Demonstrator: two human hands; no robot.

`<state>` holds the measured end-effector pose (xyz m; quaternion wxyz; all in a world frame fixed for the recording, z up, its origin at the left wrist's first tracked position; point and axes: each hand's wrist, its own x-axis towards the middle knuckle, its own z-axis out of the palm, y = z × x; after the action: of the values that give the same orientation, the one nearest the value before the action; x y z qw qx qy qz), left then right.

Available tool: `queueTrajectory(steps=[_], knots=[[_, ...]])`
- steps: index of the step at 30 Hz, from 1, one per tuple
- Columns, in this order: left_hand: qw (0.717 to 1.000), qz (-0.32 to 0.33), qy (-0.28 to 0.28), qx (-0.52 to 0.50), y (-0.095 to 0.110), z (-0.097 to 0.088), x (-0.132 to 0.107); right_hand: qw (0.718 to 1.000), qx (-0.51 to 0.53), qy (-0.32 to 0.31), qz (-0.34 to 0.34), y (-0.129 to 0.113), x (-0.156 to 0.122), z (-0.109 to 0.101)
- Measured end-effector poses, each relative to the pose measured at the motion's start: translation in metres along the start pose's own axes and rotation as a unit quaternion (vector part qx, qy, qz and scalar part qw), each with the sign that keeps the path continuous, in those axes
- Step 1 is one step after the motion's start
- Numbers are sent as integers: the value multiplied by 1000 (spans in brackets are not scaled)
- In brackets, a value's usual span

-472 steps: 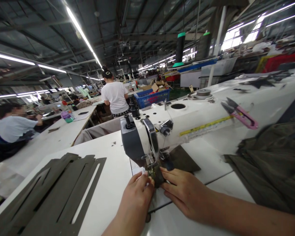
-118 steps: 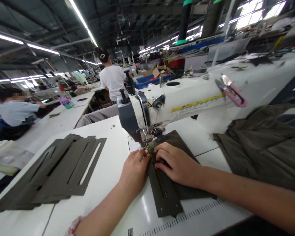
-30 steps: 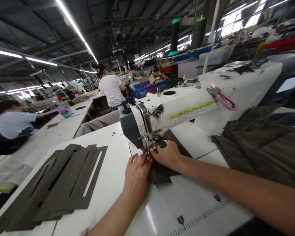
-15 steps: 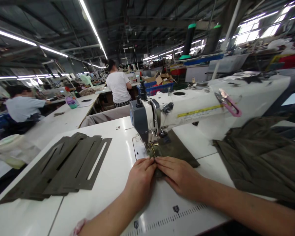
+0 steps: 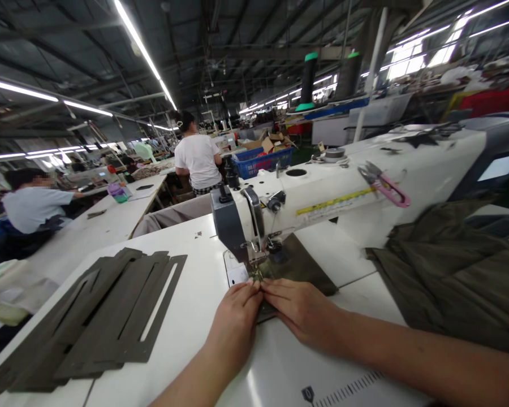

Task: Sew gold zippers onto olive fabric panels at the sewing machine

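Observation:
A dark olive fabric piece lies flat under the needle of a white and grey sewing machine. My left hand is closed at the near edge of this piece, fingertips bunched just in front of the presser foot. Against it, my right hand presses on the same piece, its fingers held together and the tips meeting those of the left. The fingers cover the fabric between them. A small corner of it shows below the hands.
Stacked olive fabric panels with slots lie on the left of the white table. Crumpled olive cloth lies at the right. Pink-handled snips rest against the machine arm. Two people work beyond.
My view has tilted and shifted, so the scene sits lower and further left. Both hands remain on the fabric, fingertips slightly nearer the presser foot.

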<state>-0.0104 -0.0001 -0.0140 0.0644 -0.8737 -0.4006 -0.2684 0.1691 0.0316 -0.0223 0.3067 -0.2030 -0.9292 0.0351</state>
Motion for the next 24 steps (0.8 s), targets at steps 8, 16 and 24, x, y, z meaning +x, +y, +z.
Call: queueTrajectory(steps=[8,16,24], knots=[[998,-61,-22,-4,3,-11,4,997,22,-17,71,6,10,-12],[996,-40,-11,85,5,-5,6,995,-8,-38,90,0,10,-8],[993,33,-3,109,5,-1,1,994,-88,68,-19,-3,-6,13]])
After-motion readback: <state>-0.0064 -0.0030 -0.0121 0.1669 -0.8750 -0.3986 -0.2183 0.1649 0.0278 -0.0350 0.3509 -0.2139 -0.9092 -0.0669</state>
